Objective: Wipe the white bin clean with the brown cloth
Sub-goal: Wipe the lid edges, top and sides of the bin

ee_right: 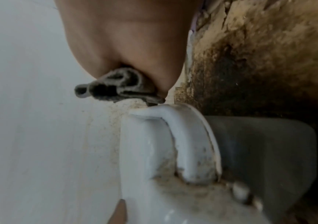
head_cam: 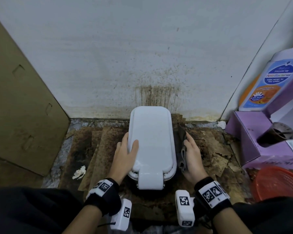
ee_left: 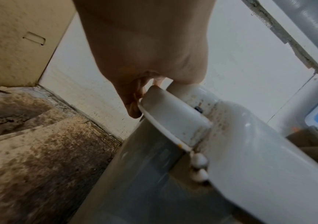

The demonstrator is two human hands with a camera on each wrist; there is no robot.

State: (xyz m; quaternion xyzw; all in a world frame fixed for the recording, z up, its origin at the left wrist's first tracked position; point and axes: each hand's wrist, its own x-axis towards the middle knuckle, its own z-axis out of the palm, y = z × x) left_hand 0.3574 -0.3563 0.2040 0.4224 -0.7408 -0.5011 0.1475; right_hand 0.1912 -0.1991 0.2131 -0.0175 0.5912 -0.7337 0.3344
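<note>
The white bin point(head_cam: 150, 132) stands on the floor against the wall, lid closed, grime along its rim and hinge point(ee_right: 175, 178). My left hand point(head_cam: 128, 144) grips the lid's left edge, thumb on top and fingers point(ee_left: 133, 104) curled round the rim of the bin point(ee_left: 249, 151). My right hand point(head_cam: 189, 146) holds the folded brown cloth point(head_cam: 181, 142) against the bin's right side. In the right wrist view the cloth point(ee_right: 116, 87) sticks out bunched from under my palm point(ee_right: 125, 37), just above the lid's edge point(ee_right: 173, 121).
A tall cardboard sheet point(head_cam: 20, 98) leans at the left. A crumpled tissue point(head_cam: 79, 172) lies on stained cardboard flooring point(head_cam: 100, 146). To the right are a purple box point(head_cam: 249, 137), a dark cup point(head_cam: 276, 134), a soap bottle point(head_cam: 269, 81) and a red basket point(head_cam: 281, 183). The wall point(head_cam: 156, 93) behind is spattered brown.
</note>
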